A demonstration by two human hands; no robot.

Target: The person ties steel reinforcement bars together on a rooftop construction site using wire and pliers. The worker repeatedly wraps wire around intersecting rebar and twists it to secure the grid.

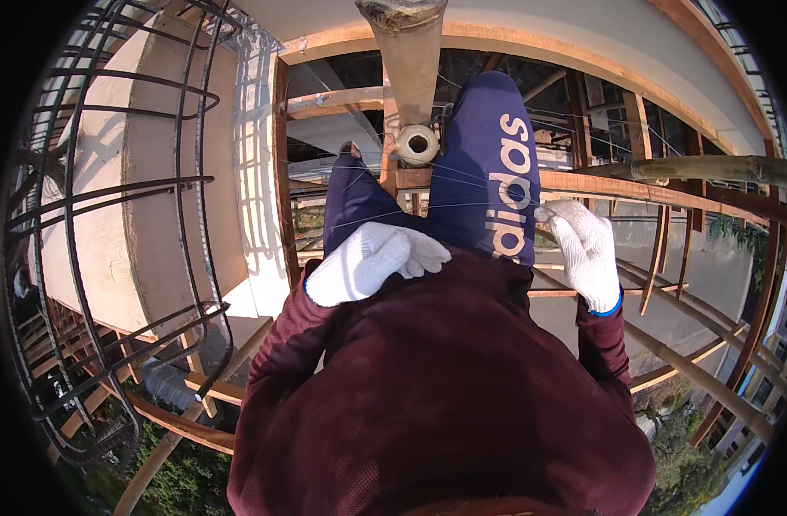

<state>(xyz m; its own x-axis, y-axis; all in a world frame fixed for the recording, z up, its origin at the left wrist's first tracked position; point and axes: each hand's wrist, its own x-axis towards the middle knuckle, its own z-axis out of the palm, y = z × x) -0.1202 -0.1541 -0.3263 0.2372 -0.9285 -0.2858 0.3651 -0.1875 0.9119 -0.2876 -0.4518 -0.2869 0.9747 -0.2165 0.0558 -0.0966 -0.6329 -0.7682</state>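
Observation:
My left hand (pixel 372 265), in a white knitted glove, rests against my lap with its fingers stretched out loosely to the right; nothing shows in it. My right hand (pixel 583 249), gloved the same with a blue cuff edge, is raised beside my right thigh. Its fingers are bent and pinched at the end of a thin wire (pixel 471 205). That wire runs leftward across my thighs, above my left hand. A round bamboo pole (pixel 406 64) stands between my knees, and a hollow cut bamboo end (pixel 418 144) lies just in front of it.
To my left, a cage of bent steel rebar (pixel 180 181) stands in front of a pale board form (pixel 187 146). Timber beams (pixel 574 183) and a bamboo pole (pixel 712 170) cross on the right. Gaps between the timbers drop to lower levels, with greenery (pixel 191 473) below.

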